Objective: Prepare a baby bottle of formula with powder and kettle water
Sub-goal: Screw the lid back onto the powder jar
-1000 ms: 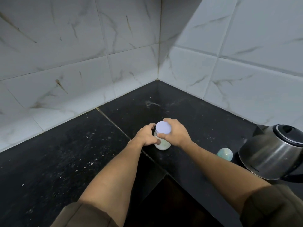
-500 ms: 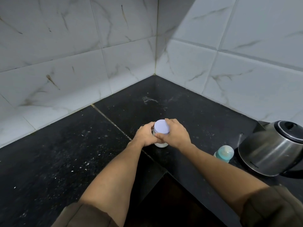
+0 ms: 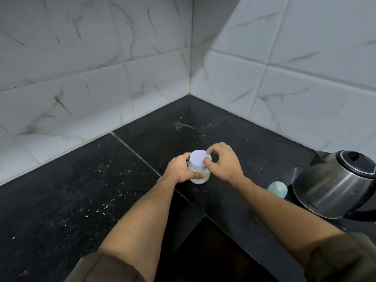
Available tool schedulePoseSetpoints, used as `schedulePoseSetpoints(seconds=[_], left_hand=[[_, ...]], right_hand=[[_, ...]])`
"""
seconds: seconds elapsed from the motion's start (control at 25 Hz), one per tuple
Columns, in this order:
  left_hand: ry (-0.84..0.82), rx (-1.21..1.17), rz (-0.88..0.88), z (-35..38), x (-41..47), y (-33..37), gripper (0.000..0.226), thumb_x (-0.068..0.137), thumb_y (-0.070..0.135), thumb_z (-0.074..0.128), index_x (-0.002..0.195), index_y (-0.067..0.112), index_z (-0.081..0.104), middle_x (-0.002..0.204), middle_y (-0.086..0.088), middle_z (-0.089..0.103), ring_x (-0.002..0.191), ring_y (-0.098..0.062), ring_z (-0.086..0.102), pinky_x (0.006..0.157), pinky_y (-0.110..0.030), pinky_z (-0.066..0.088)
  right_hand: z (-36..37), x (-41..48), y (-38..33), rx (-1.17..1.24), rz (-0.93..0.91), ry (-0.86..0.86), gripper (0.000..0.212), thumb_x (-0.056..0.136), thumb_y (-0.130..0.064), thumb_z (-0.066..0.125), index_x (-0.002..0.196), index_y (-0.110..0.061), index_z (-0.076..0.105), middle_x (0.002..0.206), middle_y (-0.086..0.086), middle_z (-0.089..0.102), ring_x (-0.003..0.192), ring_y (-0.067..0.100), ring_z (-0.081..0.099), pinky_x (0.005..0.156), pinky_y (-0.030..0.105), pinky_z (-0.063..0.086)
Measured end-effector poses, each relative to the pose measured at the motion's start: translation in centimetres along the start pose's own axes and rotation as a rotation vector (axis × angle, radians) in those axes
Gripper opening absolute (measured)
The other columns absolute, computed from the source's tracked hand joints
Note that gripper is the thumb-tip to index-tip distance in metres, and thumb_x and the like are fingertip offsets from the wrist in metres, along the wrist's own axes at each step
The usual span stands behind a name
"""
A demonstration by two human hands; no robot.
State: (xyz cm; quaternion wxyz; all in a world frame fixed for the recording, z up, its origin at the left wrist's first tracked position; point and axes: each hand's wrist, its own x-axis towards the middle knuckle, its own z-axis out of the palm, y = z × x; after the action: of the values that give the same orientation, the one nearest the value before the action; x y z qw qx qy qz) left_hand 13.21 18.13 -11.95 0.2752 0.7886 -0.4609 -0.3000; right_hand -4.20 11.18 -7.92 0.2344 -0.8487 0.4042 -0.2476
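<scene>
On the black countertop (image 3: 61, 200), the left hand (image 3: 180, 169) clasps the small, likely light and slippery powder jar (image 3: 200, 174) by its body while the right hand (image 3: 222, 161) pinches its lid (image 3: 199, 158) rim.

Speckled black stone counter (image 3: 61, 190) in a corner of 2 white marble-veined tiled walls (image 3: 81, 68), right wall brighter.

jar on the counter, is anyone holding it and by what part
Yes. The left hand grips the jar around its body, and the right hand pinches the rim of its lid.
</scene>
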Motion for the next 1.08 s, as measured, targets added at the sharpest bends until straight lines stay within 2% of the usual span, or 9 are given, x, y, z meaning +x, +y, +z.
schedulePoseSetpoints(seconds=[0.08, 0.2, 0.36, 0.44, 0.52, 0.64, 0.84, 0.96, 1.08], left_hand=[[0.002, 0.019, 0.021, -0.1, 0.0, 0.0, 0.097, 0.038, 0.065, 0.087, 0.128, 0.037, 0.063, 0.112, 0.013, 0.070, 0.106, -0.015, 0.065, 0.096, -0.042, 0.056], [0.006, 0.038, 0.039, -0.3, -0.1, 0.3, 0.087, 0.049, 0.055, 0.091, 0.129, 0.036, 0.063, 0.111, 0.013, 0.071, 0.105, -0.015, 0.066, 0.094, -0.040, 0.056], [0.025, 0.067, 0.026, -0.3, -0.1, 0.4, 0.081, 0.051, 0.057, 0.093, 0.124, 0.036, 0.064, 0.107, 0.013, 0.071, 0.102, -0.016, 0.066, 0.091, -0.039, 0.057], [0.034, 0.074, 0.023, -0.3, -0.1, 0.5, 0.080, 0.050, 0.058, 0.093, 0.122, 0.036, 0.065, 0.106, 0.013, 0.071, 0.100, -0.016, 0.067, 0.090, -0.040, 0.058], [0.028, 0.088, 0.022, -0.4, -0.1, 0.6, 0.079, 0.050, 0.057, 0.093, 0.120, 0.035, 0.065, 0.106, 0.012, 0.071, 0.100, -0.017, 0.067, 0.090, -0.041, 0.057], [0.026, 0.092, 0.011, -0.3, 0.1, 0.7, 0.080, 0.046, 0.058, 0.092, 0.118, 0.036, 0.065, 0.105, 0.012, 0.071, 0.102, -0.018, 0.066, 0.092, -0.042, 0.057], [0.038, 0.109, 0.005, -0.4, 0.3, 0.8, 0.074, 0.051, 0.056, 0.096, 0.115, 0.033, 0.066, 0.103, 0.012, 0.072, 0.099, -0.018, 0.067, 0.090, -0.041, 0.057], [0.034, 0.124, 0.016, -0.4, 0.3, 0.9, 0.071, 0.053, 0.051, 0.097, 0.113, 0.031, 0.066, 0.101, 0.011, 0.071, 0.097, -0.017, 0.067, 0.087, -0.038, 0.056], [0.041, 0.147, 0.024, -0.4, 0.3, 1.0, 0.068, 0.050, 0.053, 0.096, 0.107, 0.031, 0.066, 0.098, 0.010, 0.070, 0.095, -0.017, 0.066, 0.085, -0.040, 0.058]], right_hand=[[-0.1, 0.7, -0.7, -0.006, 0.001, -0.247, 0.070, 0.078, -0.034, 0.072, 0.144, -0.021, 0.053, 0.144, 0.001, 0.055, 0.130, 0.022, 0.049, 0.105, 0.038, 0.047], [0.3, 1.6, -1.7, -0.145, 0.028, -0.383, 0.097, 0.079, -0.035, 0.076, 0.161, -0.021, 0.027, 0.154, 0.005, 0.048, 0.137, 0.028, 0.047, 0.110, 0.044, 0.045], [0.4, 1.8, -2.1, -0.426, 0.064, -0.142, 0.081, 0.083, -0.066, 0.070, 0.144, -0.017, 0.048, 0.131, 0.005, 0.062, 0.116, 0.028, 0.062, 0.095, 0.043, 0.051], [0.2, 1.6, -2.2, -0.390, 0.030, -0.040, 0.067, 0.086, -0.065, 0.065, 0.132, -0.017, 0.055, 0.122, 0.003, 0.065, 0.109, 0.026, 0.063, 0.090, 0.041, 0.049], [0.0, 1.7, -2.1, -0.298, -0.011, -0.124, 0.068, 0.084, -0.052, 0.071, 0.140, -0.018, 0.050, 0.133, 0.003, 0.059, 0.119, 0.026, 0.057, 0.095, 0.041, 0.048], [0.3, 2.2, -2.3, -0.260, 0.007, -0.356, 0.092, 0.083, -0.036, 0.074, 0.160, -0.018, 0.029, 0.149, 0.009, 0.050, 0.133, 0.030, 0.049, 0.105, 0.044, 0.047], [0.5, 2.8, -2.4, -0.353, 0.031, -0.268, 0.098, 0.081, -0.046, 0.079, 0.160, -0.018, 0.028, 0.146, 0.010, 0.054, 0.131, 0.031, 0.053, 0.102, 0.045, 0.051], [0.4, 3.2, -2.6, -0.348, -0.023, -0.417, 0.100, 0.084, -0.038, 0.077, 0.164, -0.018, 0.020, 0.155, 0.011, 0.045, 0.140, 0.032, 0.045, 0.110, 0.042, 0.045], [1.0, 3.3, -2.7, -0.411, -0.020, -0.420, 0.091, 0.085, -0.034, 0.074, 0.161, -0.017, 0.027, 0.140, 0.010, 0.057, 0.127, 0.031, 0.054, 0.099, 0.041, 0.051]])
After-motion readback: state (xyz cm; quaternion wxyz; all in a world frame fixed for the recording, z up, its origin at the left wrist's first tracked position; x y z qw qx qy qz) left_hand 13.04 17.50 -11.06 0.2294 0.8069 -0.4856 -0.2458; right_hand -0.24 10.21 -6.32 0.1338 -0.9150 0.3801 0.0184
